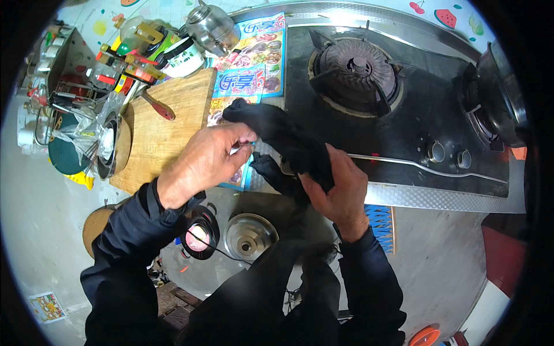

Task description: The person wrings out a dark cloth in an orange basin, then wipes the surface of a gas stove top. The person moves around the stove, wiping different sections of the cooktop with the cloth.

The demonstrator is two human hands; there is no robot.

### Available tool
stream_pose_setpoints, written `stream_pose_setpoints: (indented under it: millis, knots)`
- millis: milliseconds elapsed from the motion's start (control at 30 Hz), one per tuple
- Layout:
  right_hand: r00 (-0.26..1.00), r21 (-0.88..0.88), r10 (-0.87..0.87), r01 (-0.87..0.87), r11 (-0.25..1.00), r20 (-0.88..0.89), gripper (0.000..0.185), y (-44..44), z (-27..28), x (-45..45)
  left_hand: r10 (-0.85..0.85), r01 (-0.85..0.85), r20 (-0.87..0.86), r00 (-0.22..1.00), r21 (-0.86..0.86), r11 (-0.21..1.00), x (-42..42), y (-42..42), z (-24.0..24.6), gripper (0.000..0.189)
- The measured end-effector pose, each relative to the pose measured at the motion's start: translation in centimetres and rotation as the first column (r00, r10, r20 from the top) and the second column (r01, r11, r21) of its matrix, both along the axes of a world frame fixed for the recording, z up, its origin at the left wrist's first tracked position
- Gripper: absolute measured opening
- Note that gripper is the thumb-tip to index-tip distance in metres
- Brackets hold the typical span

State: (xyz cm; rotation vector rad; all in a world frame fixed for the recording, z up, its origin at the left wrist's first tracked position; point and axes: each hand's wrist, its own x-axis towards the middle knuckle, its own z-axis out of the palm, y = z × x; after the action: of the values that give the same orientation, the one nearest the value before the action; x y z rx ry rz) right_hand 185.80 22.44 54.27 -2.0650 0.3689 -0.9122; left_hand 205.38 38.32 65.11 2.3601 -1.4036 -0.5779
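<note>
A bunched piece of black cloth (281,129) hangs between my hands, just in front of the gas cooktop (415,142). My right hand (339,190) is closed around its right side, thumb towards me. Left of the cloth, my left hand (212,158) has thumb and forefinger drawn together close to its edge. Whether something thin is pinched there is too small to tell. Below the cloth lie colourful printed plastic packets (264,56) that bear writing, partly hidden by my hands.
A wooden cutting board (173,108) with a red-handled utensil (161,108) lies at left. Behind it stand bottles, a white jar (186,58) and a metal kettle (214,30). A wok (502,95) sits at right. On the floor are a steel bowl (251,233) and a cord.
</note>
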Motion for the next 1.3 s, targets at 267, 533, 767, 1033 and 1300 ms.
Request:
stream_pose_setpoints:
  millis: [267, 533, 767, 1033, 1300]
  knots:
    - [0.998, 0.046, 0.056, -0.056, 0.997, 0.013, 0.059, -0.4, -0.1, -0.5, 0.136, -0.216, -0.271, 0.953, -0.294, 0.931, 4.9, -3.3, -4.5, 0.012]
    - [0.999, 0.056, 0.042, -0.04, 0.998, -0.028, 0.064, -0.5, 0.1, -0.5, 0.011, 0.021, 0.195, 0.981, -0.162, 0.987, 6.7, -8.5, -6.9, 0.032]
    - [0.997, 0.06, 0.004, 0.0, 0.998, -0.075, 0.065, -0.3, -0.3, -1.2, -0.053, 0.084, 0.374, 0.926, -0.067, 0.994, 8.0, -10.3, -7.2, 0.029]
    - [0.999, 0.097, 0.027, -0.023, 0.995, -0.038, 0.063, -0.3, 0.0, -0.9, 0.256, -0.247, 0.027, 0.966, -0.189, 0.95, 9.3, -8.5, -5.4, 0.02]
    - [0.999, 0.074, 0.024, -0.021, 0.997, -0.033, 0.063, -0.1, 0.3, -0.7, 0.421, -0.485, -0.395, 0.816, -0.073, 0.872, 11.3, -6.7, -5.6, 0.011]
